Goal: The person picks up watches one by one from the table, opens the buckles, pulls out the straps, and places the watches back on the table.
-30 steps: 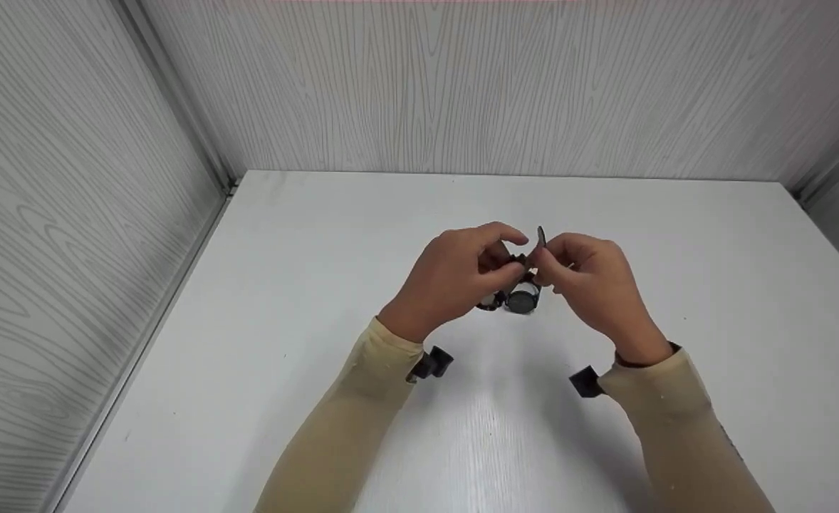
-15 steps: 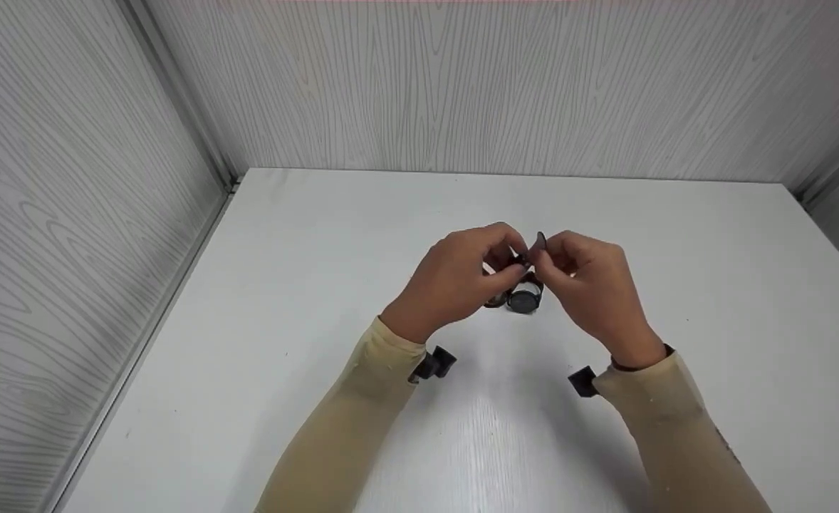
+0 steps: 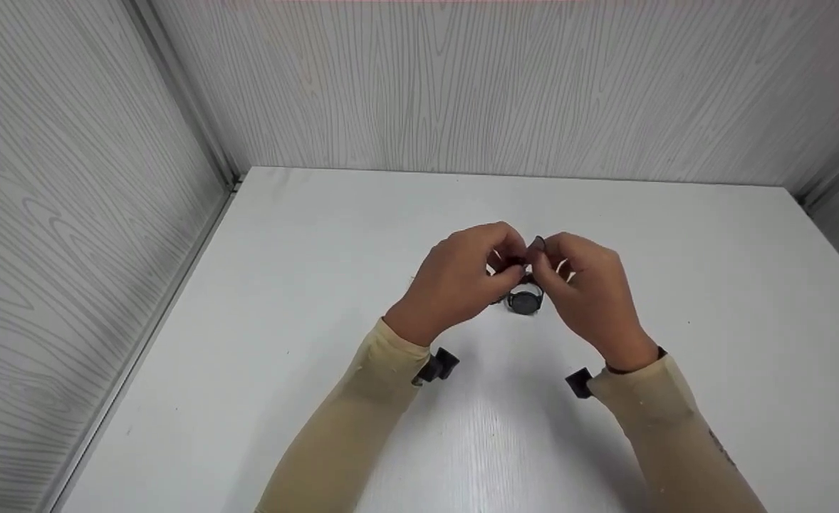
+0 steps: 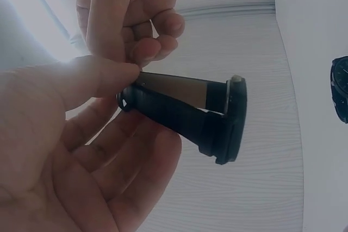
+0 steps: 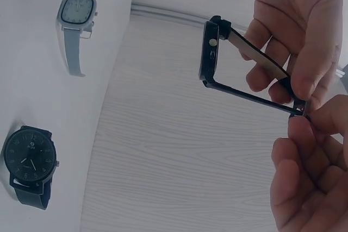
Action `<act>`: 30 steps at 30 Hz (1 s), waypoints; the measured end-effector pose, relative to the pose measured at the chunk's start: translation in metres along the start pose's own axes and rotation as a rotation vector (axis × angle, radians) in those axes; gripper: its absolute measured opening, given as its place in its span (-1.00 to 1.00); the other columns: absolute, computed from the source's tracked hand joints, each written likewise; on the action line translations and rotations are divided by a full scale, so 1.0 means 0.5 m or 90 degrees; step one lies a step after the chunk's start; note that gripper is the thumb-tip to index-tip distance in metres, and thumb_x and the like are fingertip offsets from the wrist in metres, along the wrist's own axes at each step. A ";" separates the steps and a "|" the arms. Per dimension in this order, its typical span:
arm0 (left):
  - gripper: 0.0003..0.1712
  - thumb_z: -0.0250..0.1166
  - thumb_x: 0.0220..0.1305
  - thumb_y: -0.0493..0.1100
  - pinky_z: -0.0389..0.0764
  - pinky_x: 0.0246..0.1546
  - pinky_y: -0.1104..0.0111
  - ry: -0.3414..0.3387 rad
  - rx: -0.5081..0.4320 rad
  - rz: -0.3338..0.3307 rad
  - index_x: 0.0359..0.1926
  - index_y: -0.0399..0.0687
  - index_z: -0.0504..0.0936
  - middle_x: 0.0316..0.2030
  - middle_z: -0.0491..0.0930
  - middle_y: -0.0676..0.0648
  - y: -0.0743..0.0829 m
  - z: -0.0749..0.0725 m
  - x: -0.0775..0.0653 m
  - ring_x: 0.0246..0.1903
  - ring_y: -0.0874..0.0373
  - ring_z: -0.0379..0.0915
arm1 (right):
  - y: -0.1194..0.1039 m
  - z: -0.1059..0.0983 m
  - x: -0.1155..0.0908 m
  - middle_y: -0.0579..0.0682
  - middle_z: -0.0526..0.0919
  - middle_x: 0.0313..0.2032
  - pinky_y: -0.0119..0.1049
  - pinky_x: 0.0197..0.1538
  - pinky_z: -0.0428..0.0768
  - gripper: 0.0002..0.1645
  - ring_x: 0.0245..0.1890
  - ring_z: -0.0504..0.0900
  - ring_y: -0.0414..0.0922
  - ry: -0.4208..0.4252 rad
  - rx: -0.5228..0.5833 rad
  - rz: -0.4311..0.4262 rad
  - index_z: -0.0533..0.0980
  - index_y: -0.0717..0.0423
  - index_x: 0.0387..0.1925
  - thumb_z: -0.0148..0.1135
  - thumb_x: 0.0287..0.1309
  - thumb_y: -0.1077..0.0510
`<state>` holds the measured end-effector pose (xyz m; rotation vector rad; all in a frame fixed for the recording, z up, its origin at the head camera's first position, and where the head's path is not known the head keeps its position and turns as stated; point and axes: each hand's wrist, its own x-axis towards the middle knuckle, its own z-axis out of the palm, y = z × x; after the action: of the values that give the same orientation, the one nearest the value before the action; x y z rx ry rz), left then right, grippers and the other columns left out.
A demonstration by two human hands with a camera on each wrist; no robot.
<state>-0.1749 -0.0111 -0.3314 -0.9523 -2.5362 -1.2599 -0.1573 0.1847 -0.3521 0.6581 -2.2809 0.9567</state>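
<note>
A black wristwatch [image 5: 209, 55] hangs between my hands, its case lowest and its strap joined in a loop, with a tan lining inside. My left hand [image 3: 459, 271] pinches the strap close to the buckle [image 5: 298, 107] between thumb and fingers. Opposite it, my right hand [image 3: 594, 288] pinches the strap end at that buckle, fingertips almost meeting the left ones. A dark tip [image 3: 540, 243] pokes up above the right thumb in the head view. From there the hands hide most of the watch; the left wrist view shows its strap [image 4: 174, 113] from the side.
A round black watch [image 3: 525, 303] stands on its strap on the white table [image 3: 320, 235], below the hands. A square pale-dial watch [image 5: 78, 10] with a grey strap lies beside it, mostly behind the left hand in the head view. Wood-grain panels [image 3: 419, 85] enclose the table.
The hands have come closer together, and the left fingers have closed in at the buckle. The dark tip above the right thumb has sunk lower. The watches on the table have not moved.
</note>
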 end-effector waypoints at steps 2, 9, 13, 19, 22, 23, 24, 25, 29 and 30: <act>-0.90 0.35 0.34 -0.23 0.57 -0.26 0.46 0.020 0.032 0.004 -0.15 0.03 0.69 -0.25 0.67 0.17 0.000 0.003 -0.001 -0.32 0.40 0.56 | 0.000 0.003 -0.002 -0.05 0.69 -0.41 -0.47 -0.37 0.46 -0.90 -0.43 0.55 -0.25 0.002 -0.028 -0.018 0.63 0.21 -0.31 0.25 0.30 0.39; -0.92 0.35 0.28 -0.27 0.48 -0.40 0.42 0.062 0.124 0.016 -0.25 0.00 0.70 -0.36 0.60 0.10 0.003 0.012 -0.008 -0.42 0.31 0.45 | -0.007 0.005 -0.005 0.01 0.67 -0.42 -0.29 -0.38 0.56 -0.92 -0.41 0.59 -0.13 -0.016 -0.131 -0.068 0.64 0.17 -0.27 0.28 0.27 0.37; -0.94 0.35 0.28 -0.28 0.47 -0.41 0.42 0.055 0.131 0.020 -0.27 -0.02 0.69 -0.38 0.59 0.09 0.002 0.015 -0.010 -0.42 0.29 0.43 | -0.008 0.002 -0.006 -0.01 0.68 -0.42 -0.30 -0.38 0.57 -0.89 -0.41 0.58 -0.17 -0.039 -0.122 -0.047 0.65 0.17 -0.28 0.28 0.23 0.39; -0.96 0.39 0.33 -0.27 0.51 -0.34 0.44 0.042 0.138 0.058 -0.24 -0.03 0.70 -0.33 0.63 0.07 -0.002 0.021 -0.007 -0.37 0.28 0.47 | -0.007 -0.005 -0.002 -0.08 0.69 -0.38 -0.37 -0.32 0.56 -0.89 -0.36 0.61 -0.22 -0.119 0.030 0.143 0.63 0.13 -0.24 0.24 0.26 0.35; -0.94 0.43 0.35 -0.19 0.51 -0.34 0.44 0.048 0.133 0.067 -0.24 -0.03 0.69 -0.34 0.63 0.07 -0.002 0.022 -0.006 -0.38 0.28 0.48 | -0.005 -0.008 0.000 -0.07 0.69 -0.35 -0.37 -0.29 0.59 -0.91 -0.32 0.63 -0.19 -0.131 0.065 0.188 0.62 0.13 -0.21 0.22 0.32 0.32; -0.93 0.43 0.35 -0.17 0.51 -0.34 0.44 0.051 0.131 0.068 -0.23 -0.03 0.69 -0.34 0.63 0.07 -0.002 0.023 -0.006 -0.38 0.27 0.49 | -0.005 -0.008 0.000 -0.06 0.69 -0.34 -0.37 -0.29 0.59 -0.91 -0.31 0.63 -0.19 -0.126 0.071 0.188 0.62 0.13 -0.22 0.22 0.33 0.32; -0.92 0.44 0.35 -0.16 0.51 -0.34 0.44 0.054 0.130 0.067 -0.23 -0.03 0.69 -0.34 0.63 0.07 -0.003 0.023 -0.006 -0.38 0.27 0.49 | -0.005 -0.007 0.001 -0.06 0.69 -0.34 -0.38 -0.30 0.59 -0.91 -0.31 0.62 -0.19 -0.121 0.075 0.184 0.62 0.14 -0.22 0.21 0.34 0.32; -0.91 0.44 0.35 -0.15 0.51 -0.34 0.44 0.057 0.130 0.066 -0.23 -0.03 0.68 -0.34 0.62 0.07 -0.003 0.023 -0.006 -0.38 0.26 0.49 | -0.006 -0.007 0.001 -0.06 0.68 -0.34 -0.39 -0.31 0.59 -0.91 -0.31 0.61 -0.18 -0.115 0.079 0.181 0.62 0.14 -0.23 0.20 0.35 0.33; -0.94 0.42 0.35 -0.19 0.50 -0.35 0.43 0.062 0.135 0.067 -0.23 -0.03 0.68 -0.35 0.61 0.06 -0.003 0.023 -0.007 -0.39 0.26 0.47 | -0.006 -0.005 0.000 -0.05 0.66 -0.36 -0.40 -0.34 0.57 -0.90 -0.34 0.59 -0.16 -0.099 0.084 0.169 0.60 0.16 -0.25 0.18 0.36 0.34; -0.96 0.41 0.34 -0.21 0.49 -0.35 0.43 0.062 0.137 0.068 -0.23 -0.03 0.68 -0.36 0.60 0.06 -0.003 0.023 -0.007 -0.39 0.27 0.45 | -0.006 -0.004 0.000 -0.06 0.65 -0.36 -0.41 -0.35 0.56 -0.90 -0.35 0.58 -0.17 -0.096 0.081 0.166 0.60 0.16 -0.25 0.18 0.36 0.34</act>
<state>-0.1714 -0.0045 -0.3412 -0.9391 -2.4494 -0.9571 -0.1548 0.1842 -0.3496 0.5058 -2.4989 1.2188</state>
